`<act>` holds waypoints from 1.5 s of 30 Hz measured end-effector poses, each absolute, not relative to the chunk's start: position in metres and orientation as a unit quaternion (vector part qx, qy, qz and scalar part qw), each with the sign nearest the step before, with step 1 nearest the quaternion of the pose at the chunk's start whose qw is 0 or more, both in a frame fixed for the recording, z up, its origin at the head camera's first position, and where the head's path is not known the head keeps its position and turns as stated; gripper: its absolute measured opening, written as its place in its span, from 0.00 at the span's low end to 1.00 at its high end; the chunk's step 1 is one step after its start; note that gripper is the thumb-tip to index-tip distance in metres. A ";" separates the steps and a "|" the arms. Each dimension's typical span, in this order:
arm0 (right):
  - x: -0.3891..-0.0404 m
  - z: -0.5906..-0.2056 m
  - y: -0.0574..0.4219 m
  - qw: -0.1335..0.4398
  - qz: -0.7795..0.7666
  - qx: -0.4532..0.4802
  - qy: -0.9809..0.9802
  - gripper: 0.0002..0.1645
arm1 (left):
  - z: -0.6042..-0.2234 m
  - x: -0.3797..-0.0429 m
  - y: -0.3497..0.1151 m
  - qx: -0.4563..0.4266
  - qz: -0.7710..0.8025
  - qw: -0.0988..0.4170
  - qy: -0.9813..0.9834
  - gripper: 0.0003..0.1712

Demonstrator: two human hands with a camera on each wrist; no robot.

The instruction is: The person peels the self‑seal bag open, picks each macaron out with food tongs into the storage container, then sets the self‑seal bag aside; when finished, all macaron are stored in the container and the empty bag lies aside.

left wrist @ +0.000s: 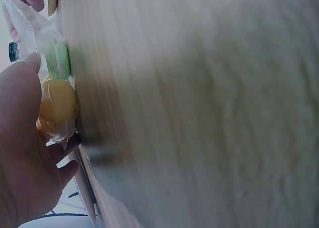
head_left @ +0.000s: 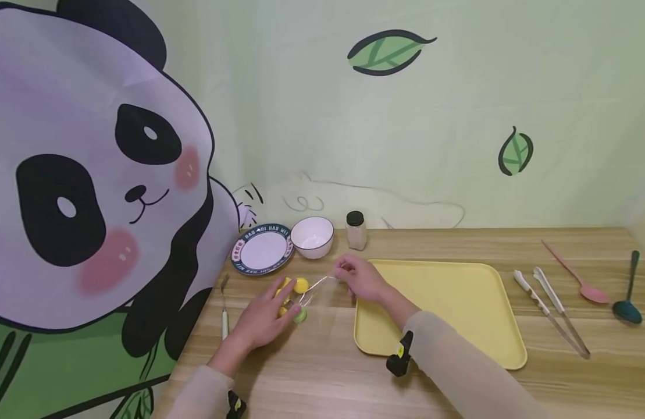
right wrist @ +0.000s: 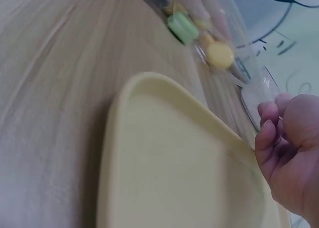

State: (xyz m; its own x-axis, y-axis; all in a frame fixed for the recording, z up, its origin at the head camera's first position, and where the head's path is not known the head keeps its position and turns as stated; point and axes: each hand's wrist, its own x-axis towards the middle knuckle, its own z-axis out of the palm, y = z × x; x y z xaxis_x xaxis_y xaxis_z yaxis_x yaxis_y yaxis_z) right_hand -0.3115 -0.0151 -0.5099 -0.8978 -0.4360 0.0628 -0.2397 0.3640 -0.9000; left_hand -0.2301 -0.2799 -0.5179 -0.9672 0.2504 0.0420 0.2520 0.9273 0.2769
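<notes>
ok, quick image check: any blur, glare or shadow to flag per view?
Head: fairly even light, but the clear bag is see-through, marked mainly by white glints; left wrist: tabletop grain smeared soft, dark shadow beside the bag; right wrist: shadow along the left side of the tray, faint reflections on the bag.

A wood-grain table (head_left: 322, 384) carries a tray (head_left: 442, 308), plate (head_left: 262, 250), bowl (head_left: 312, 240), jar (head_left: 356, 234), fork (head_left: 225, 320), tongs (head_left: 550, 291), ladle (head_left: 627, 312) and pink utensil (head_left: 593, 293)
</notes>
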 end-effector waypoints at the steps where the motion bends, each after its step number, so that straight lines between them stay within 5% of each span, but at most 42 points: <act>1: -0.312 -0.509 -0.013 0.095 -0.534 -0.202 0.815 0.04 | -0.518 -0.230 -0.280 -0.128 -0.140 0.002 -0.982 0.38; 9: -0.315 -0.509 -0.011 0.139 -0.528 -0.216 0.809 0.17 | -0.520 -0.229 -0.282 -0.123 -0.121 0.010 -0.985 0.39; 16: -0.314 -0.508 -0.009 0.107 -0.493 -0.235 0.831 0.04 | -0.517 -0.229 -0.277 -0.133 -0.106 0.007 -0.985 0.38; 24: -0.315 -0.512 0.003 0.063 -0.490 -0.301 0.816 0.04 | -0.515 -0.231 -0.278 -0.132 -0.098 -0.003 -0.986 0.39; 33: -0.312 -0.505 0.003 0.075 -0.455 -0.301 0.835 0.11 | -0.514 -0.230 -0.275 -0.127 -0.097 -0.018 -0.987 0.39; 45: -0.312 -0.507 0.010 0.071 -0.420 -0.348 0.835 0.05 | -0.510 -0.230 -0.274 -0.118 -0.113 -0.030 -0.986 0.39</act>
State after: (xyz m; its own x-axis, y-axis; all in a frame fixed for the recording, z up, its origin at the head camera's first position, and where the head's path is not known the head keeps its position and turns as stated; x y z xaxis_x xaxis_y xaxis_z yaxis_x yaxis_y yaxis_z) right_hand -0.3118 0.0096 -0.5065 -0.7474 -0.6411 0.1744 -0.5226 0.4051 -0.7502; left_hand -0.2296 -0.2745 -0.5104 -0.9702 0.2402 -0.0326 0.2266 0.9466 0.2294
